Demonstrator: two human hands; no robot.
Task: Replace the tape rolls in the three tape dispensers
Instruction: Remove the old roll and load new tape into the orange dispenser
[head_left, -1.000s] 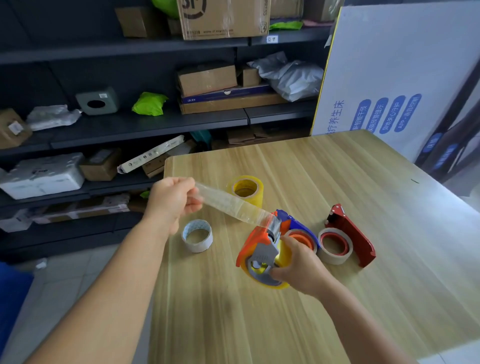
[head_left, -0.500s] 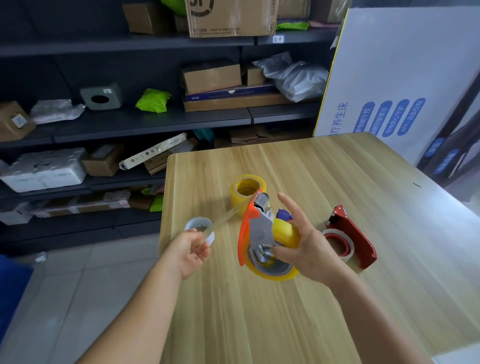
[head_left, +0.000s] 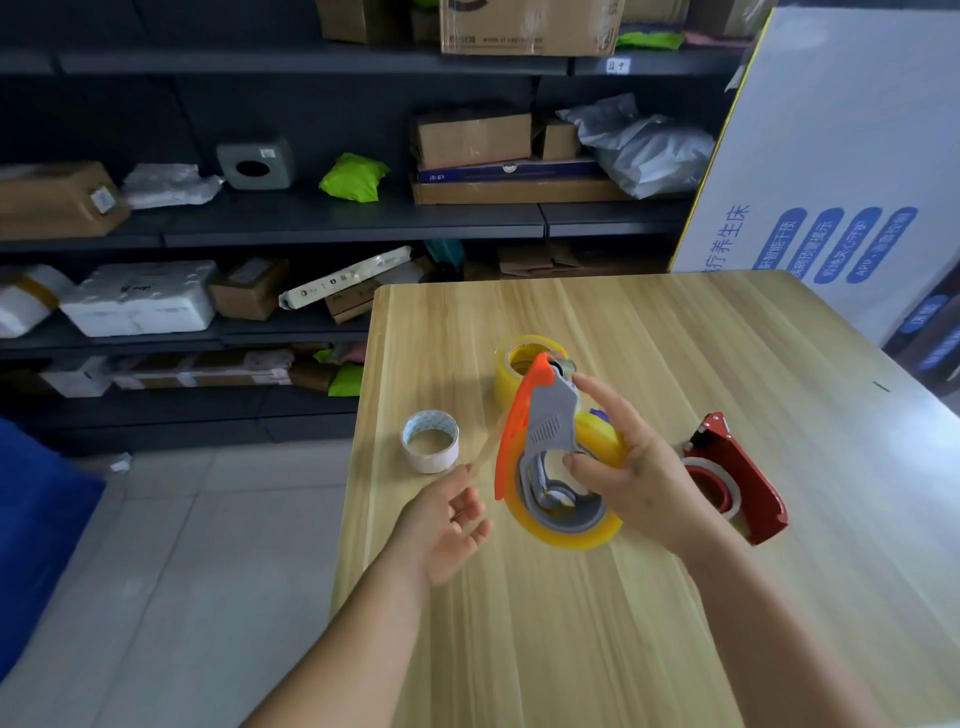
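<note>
My right hand (head_left: 641, 486) holds an orange and grey tape dispenser (head_left: 548, 431) tilted above the wooden table (head_left: 545, 639), thumb on its grey handle and index finger stretched up along it. A yellowish tape roll (head_left: 576, 535) sits in that dispenser. A thin clear strip of tape (head_left: 485, 449) runs from it down to the fingertips of my left hand (head_left: 447, 525), which lies palm up with loose, spread fingers. A red dispenser (head_left: 743, 478) holding a white roll lies to the right. A spare yellow roll (head_left: 511, 364) and a white roll (head_left: 430, 440) stand on the table.
Dark shelves (head_left: 332, 218) stacked with boxes and parcels stand behind the table's far edge. A large white board (head_left: 841, 156) leans at the back right. The table's left edge drops to a tiled floor (head_left: 171, 545).
My right hand has tipped the dispenser more upright and lifted it. My left hand came down from the stretched tape, moved toward the dispenser and opened its fingers; the strip is now short.
</note>
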